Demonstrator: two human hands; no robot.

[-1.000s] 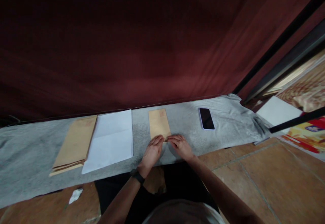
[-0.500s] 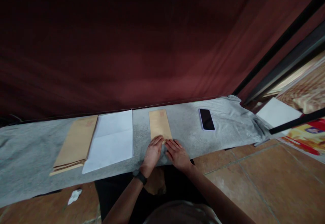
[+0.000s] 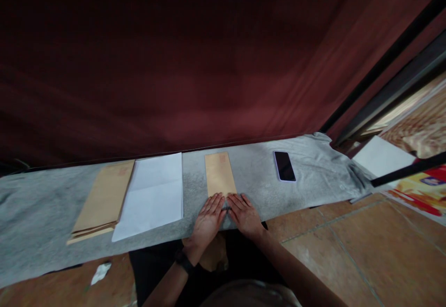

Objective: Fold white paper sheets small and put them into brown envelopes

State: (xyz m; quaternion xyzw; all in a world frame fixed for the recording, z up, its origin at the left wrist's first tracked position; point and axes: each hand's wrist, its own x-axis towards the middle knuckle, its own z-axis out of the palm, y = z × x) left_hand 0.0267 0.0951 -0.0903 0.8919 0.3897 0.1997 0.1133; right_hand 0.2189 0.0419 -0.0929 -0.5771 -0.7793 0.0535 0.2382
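A single tan envelope (image 3: 220, 173) lies upright to me on the grey cloth. My left hand (image 3: 209, 216) rests flat, fingers stretched out, on its near left end; a dark watch is on that wrist. Beside it my right hand (image 3: 245, 214) lies with spread fingers on the near right end. The two hands nearly meet, and they cover the envelope's near edge. To the left are white paper sheets (image 3: 153, 193) with a crease across them, and left of these a stack of tan envelopes (image 3: 104, 198).
A phone (image 3: 285, 166) with a dark screen lies on the grey cloth (image 3: 251, 158), right of the envelope. Dark red fabric (image 3: 195, 88) hangs behind. A dark pole (image 3: 383, 65) slants at the right. A white scrap (image 3: 101, 272) is on the tiled floor.
My left hand has flattened, its fingers now stretched out on the envelope's near end. Both hands sit slightly nearer to me.
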